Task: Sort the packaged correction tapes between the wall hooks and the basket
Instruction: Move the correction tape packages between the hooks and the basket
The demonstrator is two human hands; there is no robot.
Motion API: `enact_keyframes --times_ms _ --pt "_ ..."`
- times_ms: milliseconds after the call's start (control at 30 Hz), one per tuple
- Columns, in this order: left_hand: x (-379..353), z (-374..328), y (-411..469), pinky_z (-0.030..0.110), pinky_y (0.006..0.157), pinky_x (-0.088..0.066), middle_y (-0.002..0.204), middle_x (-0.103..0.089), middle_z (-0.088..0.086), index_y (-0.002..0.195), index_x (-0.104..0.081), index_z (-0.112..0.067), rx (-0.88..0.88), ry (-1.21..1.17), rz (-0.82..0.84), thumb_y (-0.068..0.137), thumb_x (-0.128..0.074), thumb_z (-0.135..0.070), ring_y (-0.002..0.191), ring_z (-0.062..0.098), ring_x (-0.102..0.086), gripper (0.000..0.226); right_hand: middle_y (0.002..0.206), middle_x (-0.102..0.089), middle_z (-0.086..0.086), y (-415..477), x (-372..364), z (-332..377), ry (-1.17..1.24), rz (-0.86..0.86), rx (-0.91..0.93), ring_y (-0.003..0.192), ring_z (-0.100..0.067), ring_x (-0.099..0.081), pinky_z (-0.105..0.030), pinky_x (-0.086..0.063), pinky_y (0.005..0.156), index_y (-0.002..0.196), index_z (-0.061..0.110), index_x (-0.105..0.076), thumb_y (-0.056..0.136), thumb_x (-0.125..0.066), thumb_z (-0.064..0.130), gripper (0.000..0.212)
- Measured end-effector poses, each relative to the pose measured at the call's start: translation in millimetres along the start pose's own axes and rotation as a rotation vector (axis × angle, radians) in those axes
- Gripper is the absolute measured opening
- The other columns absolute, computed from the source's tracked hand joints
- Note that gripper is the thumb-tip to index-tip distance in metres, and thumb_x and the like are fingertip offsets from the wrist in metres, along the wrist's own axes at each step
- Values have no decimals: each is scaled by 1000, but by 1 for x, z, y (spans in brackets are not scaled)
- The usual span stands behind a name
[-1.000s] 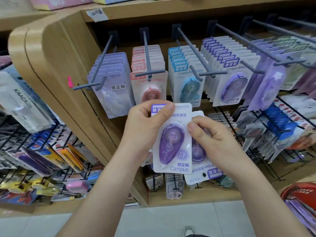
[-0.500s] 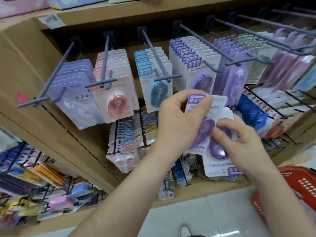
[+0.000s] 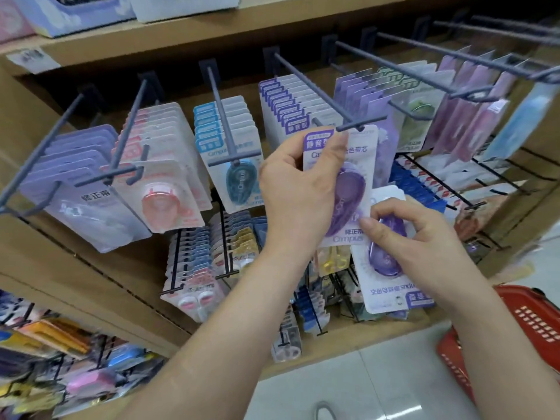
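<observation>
Purple tape pack [image 3: 342,183] pinched in left hand [image 3: 297,189] at hook tip [image 3: 351,127]; right hand [image 3: 424,237] grips a second pack [image 3: 385,268] (inverted). Likely light, stiff card; hold its edges near the hang-hole.

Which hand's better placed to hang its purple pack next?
Left, probably. The left hand holds the upright pack with its top at the hook tip; the right hand holds the upside-down pack, lower.
</observation>
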State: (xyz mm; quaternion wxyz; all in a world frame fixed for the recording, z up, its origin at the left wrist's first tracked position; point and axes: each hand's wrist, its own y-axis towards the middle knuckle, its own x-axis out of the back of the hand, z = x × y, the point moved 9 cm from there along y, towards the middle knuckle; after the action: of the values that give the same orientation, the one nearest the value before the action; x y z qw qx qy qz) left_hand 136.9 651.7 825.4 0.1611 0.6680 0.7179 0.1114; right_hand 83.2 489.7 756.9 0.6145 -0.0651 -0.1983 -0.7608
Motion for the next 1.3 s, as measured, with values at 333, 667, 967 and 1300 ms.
enact_keyframes --times_ms 333,667,967,1300 --pt "2 7 0 30 65 -55 72 -72 -3 77 -70 -19 81 -86 -40 86 -75 -14 69 10 -66 11 90 -60 5 0 -1 -5 22 22 -30 80 1 -55 -7 -37 74 77 29 -67 88 -69 29 11" --pt "0 10 2 44 71 -56 77 -71 3 76 -68 -19 102 -123 37 93 -67 -19 75 18 -64 17 76 -61 13 1 -10 -7 54 25 -68 70 2 -53 -7 -37 66 76 24 -66 89 -69 32 16" --pt "0 20 -4 46 86 -57 98 -74 2 105 -61 -28 79 -77 103 101 -51 -15 95 16 -69 16 79 -63 6 5 -11 -11 106 24 -94 74 -4 -55 -11 -43 69 79 24 -69 90 -68 29 12" --pt "17 38 -17 37 78 -61 96 -77 0 103 -66 -28 182 60 247 90 -70 -12 86 15 -74 21 82 -62 20 1 7 -15 110 -162 -126 70 1 -54 -9 -42 63 81 31 -68 92 -65 14 21"
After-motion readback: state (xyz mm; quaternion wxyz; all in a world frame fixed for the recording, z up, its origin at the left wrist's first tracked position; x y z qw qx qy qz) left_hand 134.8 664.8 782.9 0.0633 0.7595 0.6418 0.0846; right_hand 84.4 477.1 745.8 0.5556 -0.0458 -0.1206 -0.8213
